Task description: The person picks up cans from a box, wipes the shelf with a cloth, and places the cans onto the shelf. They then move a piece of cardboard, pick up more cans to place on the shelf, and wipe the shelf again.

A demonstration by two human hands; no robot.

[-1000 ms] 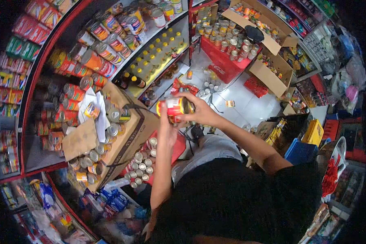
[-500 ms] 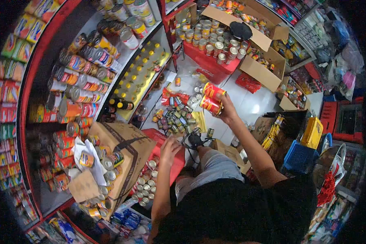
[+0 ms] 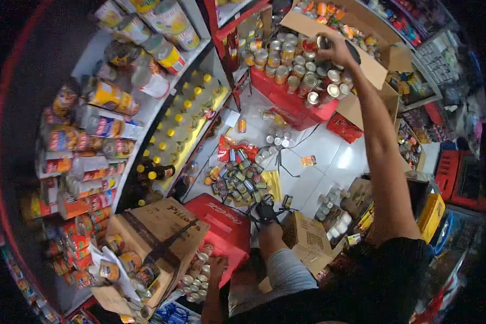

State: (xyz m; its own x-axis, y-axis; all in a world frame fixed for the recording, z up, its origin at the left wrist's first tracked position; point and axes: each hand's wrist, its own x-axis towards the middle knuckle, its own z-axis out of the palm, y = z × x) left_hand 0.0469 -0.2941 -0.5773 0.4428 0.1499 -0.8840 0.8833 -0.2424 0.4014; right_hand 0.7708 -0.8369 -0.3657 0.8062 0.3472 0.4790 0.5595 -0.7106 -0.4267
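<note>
My right hand reaches out to the group of cans on the far red cooler, its fingers wrapped round a red can. Low in the view, my left hand rests by the near red cooler, beside silver-topped cans. Its fingers are small and dark, so their grip is unclear. Small cans lie in a heap on the floor between the two coolers.
Left stands a shelf with cans and yellow-capped bottles. A cardboard box sits near it. Open boxes are at the upper right; another box is beside my leg. A flat packet lies on the tiles.
My right hand has moved up and away, from above the floor to the cans on the far cooler. My left hand has moved down to the near cooler. The view has shifted.
</note>
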